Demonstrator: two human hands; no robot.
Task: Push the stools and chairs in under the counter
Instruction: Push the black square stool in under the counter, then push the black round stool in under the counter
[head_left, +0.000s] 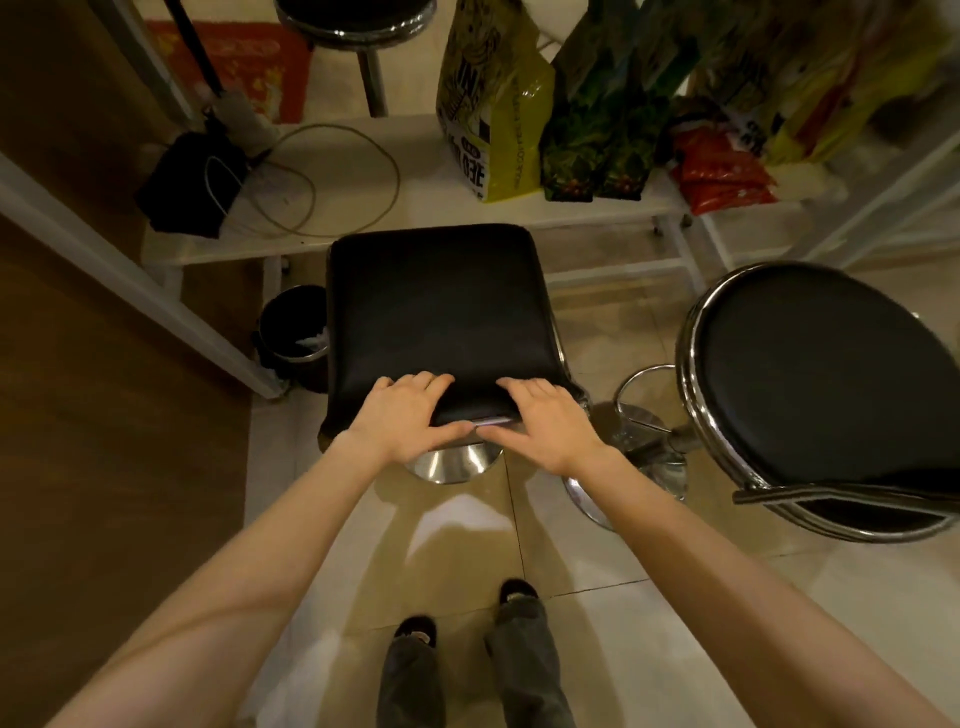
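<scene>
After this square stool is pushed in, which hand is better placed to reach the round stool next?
Probably the right hand. The round stool stands on its side, apart from the square stool. The left hand would have to cross over the body.

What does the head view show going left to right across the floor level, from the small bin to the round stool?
Small black bin → square black stool, with the left hand and then the right hand gripping its near edge → round black stool with a chrome rim.
</scene>
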